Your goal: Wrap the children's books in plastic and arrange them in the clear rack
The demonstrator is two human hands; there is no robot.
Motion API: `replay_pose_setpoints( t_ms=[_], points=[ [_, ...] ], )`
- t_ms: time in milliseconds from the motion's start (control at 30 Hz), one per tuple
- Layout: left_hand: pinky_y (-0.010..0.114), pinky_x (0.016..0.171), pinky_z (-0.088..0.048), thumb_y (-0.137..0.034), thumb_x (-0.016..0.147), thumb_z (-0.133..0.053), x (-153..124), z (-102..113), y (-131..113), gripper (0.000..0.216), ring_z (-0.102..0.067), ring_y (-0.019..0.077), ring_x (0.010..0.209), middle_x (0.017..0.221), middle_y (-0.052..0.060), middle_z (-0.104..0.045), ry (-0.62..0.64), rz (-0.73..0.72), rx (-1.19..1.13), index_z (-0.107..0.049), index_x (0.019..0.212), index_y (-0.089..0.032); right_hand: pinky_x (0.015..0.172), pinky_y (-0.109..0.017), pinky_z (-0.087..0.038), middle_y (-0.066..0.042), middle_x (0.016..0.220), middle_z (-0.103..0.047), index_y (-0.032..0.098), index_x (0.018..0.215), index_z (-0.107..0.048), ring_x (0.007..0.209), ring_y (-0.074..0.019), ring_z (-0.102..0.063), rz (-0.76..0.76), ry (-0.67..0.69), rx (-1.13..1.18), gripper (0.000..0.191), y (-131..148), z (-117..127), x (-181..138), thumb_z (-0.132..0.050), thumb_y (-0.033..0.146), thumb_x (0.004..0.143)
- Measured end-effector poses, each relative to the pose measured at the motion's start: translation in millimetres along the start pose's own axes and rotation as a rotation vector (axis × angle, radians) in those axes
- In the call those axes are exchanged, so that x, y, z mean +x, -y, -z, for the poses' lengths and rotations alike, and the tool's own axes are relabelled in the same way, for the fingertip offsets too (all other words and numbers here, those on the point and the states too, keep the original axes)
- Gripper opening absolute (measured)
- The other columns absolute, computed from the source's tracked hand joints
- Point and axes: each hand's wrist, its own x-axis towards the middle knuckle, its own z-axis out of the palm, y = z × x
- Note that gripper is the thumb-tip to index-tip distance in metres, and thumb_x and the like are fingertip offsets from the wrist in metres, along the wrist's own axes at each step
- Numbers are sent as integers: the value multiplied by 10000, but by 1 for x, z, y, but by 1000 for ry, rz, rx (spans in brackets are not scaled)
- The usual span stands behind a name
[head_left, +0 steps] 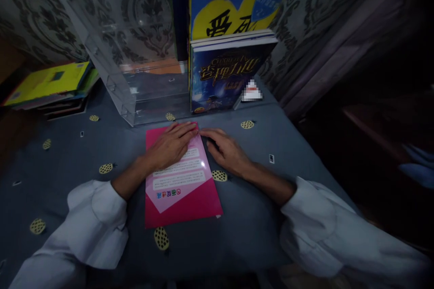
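Observation:
A thin pink book [183, 189] lies flat on the grey cloth-covered table [257, 216], back cover up. My left hand [169, 146] rests palm down on its upper half, fingers stretched toward the top right corner. My right hand [227, 151] lies just to the right of the book, fingers flat and reaching to the same corner. Both fingertips meet at the book's top edge. Neither hand grips anything.
A clear acrylic book stand [129, 67] stands behind the pink book, holding upright blue books [227, 76] on its right side. A yellow book stack [50, 83] lies at the far left. Patterned wall behind; the table edge drops off at the right.

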Motion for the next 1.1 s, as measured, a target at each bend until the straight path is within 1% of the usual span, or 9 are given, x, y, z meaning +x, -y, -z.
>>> replay_pose_setpoints(
  t_ms=[67, 233, 433, 500, 600, 700, 933, 1100],
  points=[
    [495, 1183, -348, -189, 1016, -385, 1, 0, -1, 448, -451, 243, 1436, 1537, 112, -504, -7, -7, 10, -507, 1447, -182, 1022, -506, -533, -102, 1215, -709, 231, 1279, -647, 1176, -270, -629, 26, -13, -26, 434, 2, -2, -1, -441, 91, 924],
    [480, 1187, -327, -379, 1075, -349, 2, -1, -3, 474, -399, 247, 1473, 1577, 104, -455, 8, 25, 41, -457, 1498, -195, 988, -491, -555, -116, 1126, -739, 207, 1159, -712, 1109, -276, -654, 84, -15, -92, 406, 6, -4, -4, -458, 53, 883],
    [485, 1184, -326, -442, 1082, -311, 3, -3, -4, 506, -407, 248, 1468, 1571, 108, -463, -9, 26, 36, -457, 1507, -209, 953, -482, -574, -101, 1093, -753, 212, 1155, -720, 1093, -269, -666, 127, -8, -88, 423, 5, 0, -3, -463, 33, 870],
    [490, 1173, -340, -431, 1080, -326, 2, -2, -4, 496, -419, 255, 1460, 1565, 114, -470, -20, 15, 29, -471, 1499, -207, 951, -482, -575, -96, 1086, -756, 219, 1154, -723, 1076, -266, -674, 129, -6, -71, 428, 6, 2, -3, -465, 32, 867],
    [489, 1169, -349, -372, 1079, -351, 1, 0, -3, 441, -446, 253, 1442, 1534, 105, -511, -43, -16, 21, -543, 1445, -219, 946, -470, -578, -89, 1070, -759, 225, 1132, -731, 1043, -257, -685, 112, 4, -62, 422, 6, 4, -4, -469, 33, 862],
    [483, 1173, -352, -317, 1075, -371, -1, 0, -3, 395, -484, 240, 1414, 1492, 90, -561, -65, -50, 27, -602, 1386, -235, 949, -459, -578, -84, 1053, -761, 221, 1094, -739, 1052, -253, -686, 105, 15, -63, 396, 6, 5, -4, -470, 39, 868],
    [513, 1152, -379, -291, 1059, -408, -2, 1, -3, 372, -507, 249, 1397, 1448, 93, -602, -84, -59, 27, -619, 1358, -225, 916, -449, -583, -87, 1026, -764, 208, 1036, -742, 1010, -250, -688, 143, -4, -44, 369, 4, 6, -3, -454, 43, 873],
    [504, 1160, -369, -263, 1059, -396, -4, 2, -2, 368, -533, 228, 1373, 1422, 80, -626, -61, -107, -2, -634, 1337, -232, 871, -430, -576, -82, 937, -751, 204, 1016, -742, 933, -247, -684, 116, 36, -61, 351, 5, 7, -2, -458, 52, 874]
  ],
)
